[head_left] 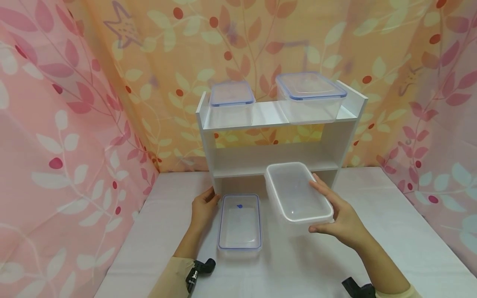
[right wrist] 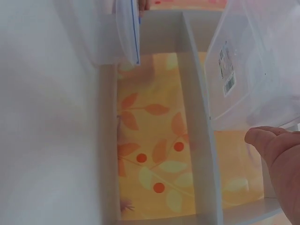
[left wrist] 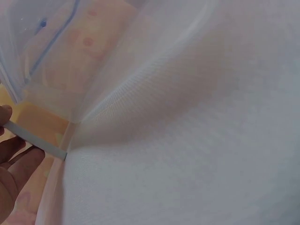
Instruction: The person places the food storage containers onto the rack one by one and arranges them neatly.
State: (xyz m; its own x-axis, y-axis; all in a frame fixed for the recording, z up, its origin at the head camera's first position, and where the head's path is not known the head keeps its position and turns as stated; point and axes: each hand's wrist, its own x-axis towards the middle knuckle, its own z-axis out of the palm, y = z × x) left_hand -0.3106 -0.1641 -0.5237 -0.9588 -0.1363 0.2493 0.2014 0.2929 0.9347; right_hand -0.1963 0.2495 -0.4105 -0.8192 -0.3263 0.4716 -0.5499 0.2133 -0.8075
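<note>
In the head view my right hand (head_left: 344,219) grips one side of a clear plastic food container (head_left: 298,190) with a white rim, tilted in front of the shelf. A barcode sticker shows on this container (right wrist: 253,70) in the right wrist view. My left hand (head_left: 203,207) pinches the lower left side panel of a white shelf (head_left: 207,145). The left wrist view has that hand (left wrist: 16,173) with thumb and fingers on either side of the panel edge (left wrist: 37,140). Just right of it on the table lies a blue-edged lidded container (head_left: 240,227).
Two more containers with blue-edged lids stand on the shelf top, a smaller one (head_left: 232,103) at left and a larger one (head_left: 312,97) at right. Below them runs a middle board (head_left: 275,159). Patterned curtains (head_left: 74,165) close in the white table (head_left: 387,215) at the back and sides.
</note>
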